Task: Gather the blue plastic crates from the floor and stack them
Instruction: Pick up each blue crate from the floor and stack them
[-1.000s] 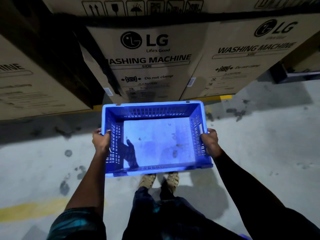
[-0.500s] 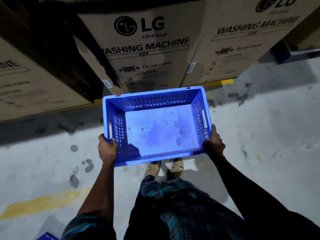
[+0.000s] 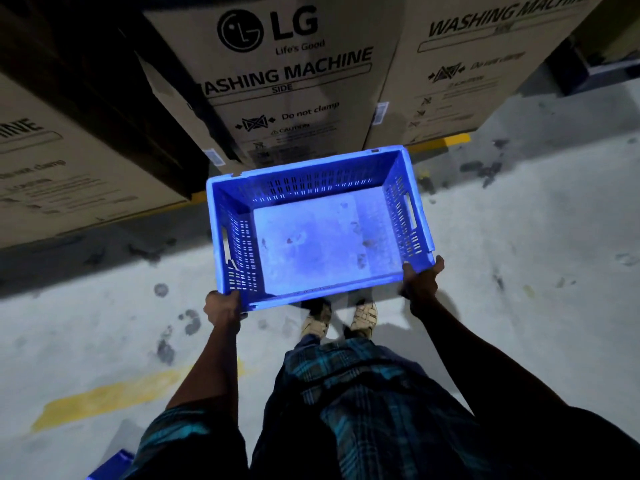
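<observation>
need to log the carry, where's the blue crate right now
In the head view the blue crate is centre frame, held at its near corners by the left hand and right hand, before the washing machine boxes.

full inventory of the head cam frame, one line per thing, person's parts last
crate: 1, blue, empty, held up over the floor, centre frame.
second crate: 1, blue, only a corner shows at the bottom edge, left.
boxes: 3 in view, brown cardboard, two printed LG or WASHING MACHINE, along the top.
floor: grey concrete, dark stains.
yellow lines: 2, one lower left, one under the boxes.
sandals: 2, light tan, below the crate.
left hand: grips the crate's near left corner.
right hand: grips the crate's near right corner.
</observation>
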The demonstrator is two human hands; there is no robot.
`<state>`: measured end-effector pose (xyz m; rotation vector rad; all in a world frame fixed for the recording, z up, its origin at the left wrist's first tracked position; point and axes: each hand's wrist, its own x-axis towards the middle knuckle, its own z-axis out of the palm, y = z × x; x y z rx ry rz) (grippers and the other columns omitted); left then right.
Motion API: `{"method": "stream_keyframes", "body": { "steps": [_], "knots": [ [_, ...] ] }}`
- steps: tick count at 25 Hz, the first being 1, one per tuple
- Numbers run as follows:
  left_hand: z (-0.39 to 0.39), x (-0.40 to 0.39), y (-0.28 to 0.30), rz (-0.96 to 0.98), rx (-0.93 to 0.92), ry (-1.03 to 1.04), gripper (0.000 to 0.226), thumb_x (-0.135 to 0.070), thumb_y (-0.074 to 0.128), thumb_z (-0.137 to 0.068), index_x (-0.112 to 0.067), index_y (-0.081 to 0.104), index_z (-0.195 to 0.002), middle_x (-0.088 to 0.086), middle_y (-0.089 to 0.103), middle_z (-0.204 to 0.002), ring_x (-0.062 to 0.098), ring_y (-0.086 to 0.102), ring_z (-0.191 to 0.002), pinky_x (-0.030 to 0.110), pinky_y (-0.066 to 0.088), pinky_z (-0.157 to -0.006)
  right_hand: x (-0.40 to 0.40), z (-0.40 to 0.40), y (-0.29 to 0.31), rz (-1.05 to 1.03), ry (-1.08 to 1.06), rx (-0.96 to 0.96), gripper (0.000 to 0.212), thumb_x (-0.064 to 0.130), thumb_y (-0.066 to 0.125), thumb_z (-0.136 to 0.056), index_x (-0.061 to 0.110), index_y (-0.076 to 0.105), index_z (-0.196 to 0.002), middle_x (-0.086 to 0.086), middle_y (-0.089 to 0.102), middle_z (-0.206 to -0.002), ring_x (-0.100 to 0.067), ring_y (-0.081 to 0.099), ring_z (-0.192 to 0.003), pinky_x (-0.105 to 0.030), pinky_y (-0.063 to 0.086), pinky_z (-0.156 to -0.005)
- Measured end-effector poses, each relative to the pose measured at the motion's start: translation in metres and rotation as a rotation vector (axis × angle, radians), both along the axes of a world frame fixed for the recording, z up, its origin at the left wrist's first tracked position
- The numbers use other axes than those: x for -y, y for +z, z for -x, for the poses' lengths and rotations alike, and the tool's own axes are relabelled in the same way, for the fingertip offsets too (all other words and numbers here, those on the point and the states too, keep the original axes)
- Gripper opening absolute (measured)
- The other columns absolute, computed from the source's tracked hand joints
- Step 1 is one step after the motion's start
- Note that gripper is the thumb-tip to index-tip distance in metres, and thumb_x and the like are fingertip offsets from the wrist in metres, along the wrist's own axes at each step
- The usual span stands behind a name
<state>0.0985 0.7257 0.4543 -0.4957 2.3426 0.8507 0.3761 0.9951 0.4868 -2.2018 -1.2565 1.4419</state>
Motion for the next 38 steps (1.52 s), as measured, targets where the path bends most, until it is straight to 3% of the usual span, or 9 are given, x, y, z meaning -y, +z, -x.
{"method": "stream_keyframes", "body": {
  "steps": [4, 8, 12, 16, 19, 23, 27, 32, 38],
  "knots": [
    [0.009, 0.000, -0.016, -0.026, 0.007, 0.064, 0.041, -0.029, 0.061, -0.059, -0.007, 0.062, -0.094, 0.013, 0.056, -0.094, 0.041, 0.068, -0.083, 0.053, 0.060, -0.074, -0.010, 0.012, 0.000, 0.015, -0.068, -0.119, 0.069, 0.017, 0.061, -0.087, 0.033, 0.022, -0.142, -0.007, 0.052, -0.120, -0.033, 0.062, -0.099, -0.056, 0.059, -0.075],
    [-0.008, -0.012, 0.027, -0.093, -0.033, 0.084, 0.032, -0.020, 0.068, -0.076, -0.005, 0.067, -0.104, 0.012, 0.062, -0.094, 0.036, 0.067, -0.090, 0.048, 0.059, -0.082, -0.017, -0.004, -0.035, -0.009, -0.040, -0.126, 0.069, 0.027, 0.062, -0.082, 0.041, 0.024, -0.138, -0.002, 0.055, -0.121, -0.033, 0.064, -0.106, -0.058, 0.056, -0.085],
    [-0.009, -0.005, 0.024, -0.177, -0.111, 0.036, 0.017, -0.017, 0.071, -0.080, -0.014, 0.065, -0.095, 0.010, 0.065, -0.091, 0.035, 0.068, -0.087, 0.051, 0.060, -0.078, -0.020, -0.015, -0.057, -0.072, 0.025, -0.095, 0.070, 0.032, 0.061, -0.077, 0.044, 0.025, -0.136, 0.002, 0.057, -0.118, -0.032, 0.065, -0.106, -0.058, 0.055, -0.088],
    [-0.013, -0.003, 0.029, -0.178, -0.157, 0.003, 0.012, -0.015, 0.069, -0.084, -0.013, 0.064, -0.095, 0.010, 0.064, -0.090, 0.031, 0.064, -0.083, 0.051, 0.059, -0.081, -0.010, -0.007, -0.026, -0.072, -0.018, -0.150, 0.072, 0.024, 0.062, -0.083, 0.042, 0.024, -0.141, 0.000, 0.056, -0.127, -0.030, 0.063, -0.107, -0.057, 0.056, -0.087],
    [-0.015, 0.002, 0.026, -0.116, -0.137, -0.062, 0.014, -0.010, 0.065, -0.083, -0.012, 0.065, -0.097, 0.009, 0.063, -0.088, 0.035, 0.067, -0.082, 0.052, 0.059, -0.077, 0.002, -0.002, -0.005, -0.043, -0.045, -0.192, 0.068, 0.009, 0.053, -0.096, 0.031, 0.019, -0.151, -0.004, 0.048, -0.134, -0.032, 0.060, -0.108, -0.055, 0.057, -0.079],
    [-0.020, 0.005, 0.032, 0.007, -0.158, -0.206, 0.021, -0.015, 0.059, -0.081, -0.011, 0.061, -0.101, 0.010, 0.064, -0.092, 0.036, 0.064, -0.081, 0.046, 0.058, -0.076, 0.004, -0.005, -0.002, -0.023, -0.031, -0.223, 0.066, 0.012, 0.050, -0.100, 0.031, 0.016, -0.153, -0.010, 0.048, -0.139, -0.040, 0.062, -0.107, -0.047, 0.060, -0.071],
    [-0.020, 0.002, 0.043, 0.099, -0.147, -0.286, 0.024, -0.012, 0.057, -0.086, -0.007, 0.057, -0.109, 0.009, 0.059, -0.095, 0.034, 0.057, -0.086, 0.041, 0.048, -0.076, 0.008, -0.008, 0.001, -0.049, 0.070, -0.119, 0.063, 0.024, 0.052, -0.100, 0.033, 0.018, -0.152, -0.010, 0.054, -0.121, -0.036, 0.067, -0.077, -0.031, 0.059, -0.050],
    [-0.027, 0.018, 0.036, 0.062, -0.226, -0.318, 0.038, -0.037, 0.053, -0.096, -0.005, 0.056, -0.119, 0.019, 0.066, -0.103, 0.042, 0.062, -0.098, 0.044, 0.047, -0.079, 0.027, -0.007, -0.007, -0.229, 0.379, 0.168, 0.070, 0.042, 0.042, -0.091, 0.023, 0.021, -0.155, -0.034, 0.063, -0.110, -0.050, 0.064, -0.091, -0.052, 0.053, -0.080],
    [-0.060, 0.016, 0.035, -0.205, -0.026, 0.157, 0.065, -0.061, 0.045, -0.092, -0.010, 0.043, -0.133, 0.019, 0.058, -0.121, 0.038, 0.061, -0.101, 0.051, 0.059, -0.073, 0.089, 0.001, 0.000, -0.298, 0.548, 0.114, 0.077, 0.037, 0.049, -0.090, 0.008, 0.018, -0.154, -0.029, 0.066, -0.099, -0.046, 0.064, -0.090, -0.046, 0.052, -0.075]
  ]
}}
